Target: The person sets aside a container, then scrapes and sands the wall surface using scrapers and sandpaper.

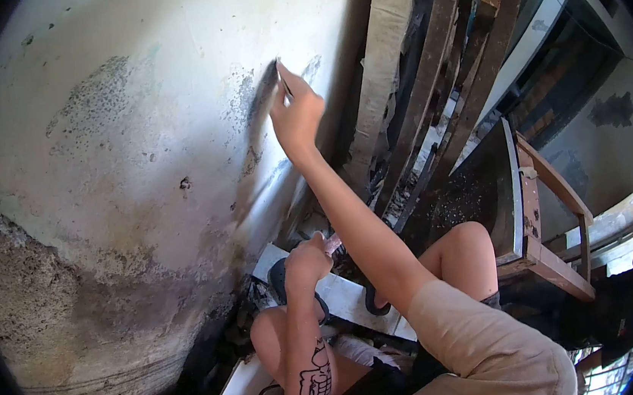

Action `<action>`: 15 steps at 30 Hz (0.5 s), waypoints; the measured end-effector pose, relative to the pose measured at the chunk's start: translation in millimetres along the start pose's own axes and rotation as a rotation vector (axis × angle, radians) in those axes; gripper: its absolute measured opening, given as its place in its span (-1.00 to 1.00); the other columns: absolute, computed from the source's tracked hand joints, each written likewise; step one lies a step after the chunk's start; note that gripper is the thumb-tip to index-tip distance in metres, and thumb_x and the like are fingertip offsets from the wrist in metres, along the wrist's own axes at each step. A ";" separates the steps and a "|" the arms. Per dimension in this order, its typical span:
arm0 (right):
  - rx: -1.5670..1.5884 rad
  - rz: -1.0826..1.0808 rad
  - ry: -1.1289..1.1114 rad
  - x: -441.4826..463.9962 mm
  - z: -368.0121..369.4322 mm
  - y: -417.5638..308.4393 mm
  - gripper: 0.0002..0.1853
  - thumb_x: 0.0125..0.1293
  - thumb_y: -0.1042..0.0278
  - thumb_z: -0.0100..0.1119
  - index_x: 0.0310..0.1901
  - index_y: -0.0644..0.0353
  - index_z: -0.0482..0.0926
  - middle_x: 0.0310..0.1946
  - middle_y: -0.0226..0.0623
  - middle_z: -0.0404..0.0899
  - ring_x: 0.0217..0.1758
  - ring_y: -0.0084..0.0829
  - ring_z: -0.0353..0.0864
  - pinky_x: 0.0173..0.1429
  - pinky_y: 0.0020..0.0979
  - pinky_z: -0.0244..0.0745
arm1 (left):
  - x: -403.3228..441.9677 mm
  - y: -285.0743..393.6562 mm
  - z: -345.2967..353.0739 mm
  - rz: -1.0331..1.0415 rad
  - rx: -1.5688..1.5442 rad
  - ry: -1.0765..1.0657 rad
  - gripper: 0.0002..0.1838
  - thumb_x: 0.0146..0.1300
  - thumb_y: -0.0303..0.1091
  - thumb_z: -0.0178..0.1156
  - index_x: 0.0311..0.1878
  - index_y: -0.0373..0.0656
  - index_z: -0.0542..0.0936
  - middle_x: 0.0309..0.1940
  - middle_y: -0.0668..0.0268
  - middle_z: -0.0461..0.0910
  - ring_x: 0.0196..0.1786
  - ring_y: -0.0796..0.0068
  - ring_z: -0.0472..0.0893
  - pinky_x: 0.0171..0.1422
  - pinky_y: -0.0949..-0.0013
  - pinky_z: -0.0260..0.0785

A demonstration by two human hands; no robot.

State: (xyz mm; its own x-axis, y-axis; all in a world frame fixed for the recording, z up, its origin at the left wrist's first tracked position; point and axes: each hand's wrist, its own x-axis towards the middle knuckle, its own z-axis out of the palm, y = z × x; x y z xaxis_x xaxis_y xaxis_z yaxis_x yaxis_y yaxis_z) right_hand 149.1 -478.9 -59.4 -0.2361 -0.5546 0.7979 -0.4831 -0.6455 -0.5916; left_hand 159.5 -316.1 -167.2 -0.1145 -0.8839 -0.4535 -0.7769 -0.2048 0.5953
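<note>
Reaches right hand (298, 114) up to a stained white wall (194, 118), pinching what looks like a thin tool (285, 88) against its grey flaking patch (241, 98); curls left hand (308, 262) lower down, near the knees (469, 250), cannot tell round what. Shows rough bare plaster (27, 279) at lower left; to the right, has long planks (425, 73) leaning, a dark-topped table (461, 199) and, farther off, another person (619, 313)

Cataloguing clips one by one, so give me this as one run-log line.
right hand: raised at patchy wall, grip unclear | left hand: lower, grip unclear | wooden planks: right of both hands
</note>
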 end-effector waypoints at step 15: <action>-0.018 0.019 -0.103 2.9 -19.5 11.3 -0.73 0.12 0.62 0.11 -0.12 0.29 0.62 -0.27 0.02 0.61 -0.30 -0.15 0.66 -0.23 -0.39 0.52 | -4.5 12.6 7.7 0.018 0.077 -0.026 -0.61 0.07 -0.29 0.13 0.00 -0.16 0.44 -0.07 -0.02 0.55 0.01 -0.02 0.54 0.08 0.03 0.38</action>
State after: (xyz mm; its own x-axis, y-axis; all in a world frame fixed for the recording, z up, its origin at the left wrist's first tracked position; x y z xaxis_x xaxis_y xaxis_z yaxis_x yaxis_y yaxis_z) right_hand 126.5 -477.6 -61.5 -0.1577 -0.6187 0.7696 -0.4944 -0.6252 -0.6039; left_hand 145.5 -311.5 -162.7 -0.1442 -0.8756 -0.4610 -0.8199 -0.1551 0.5511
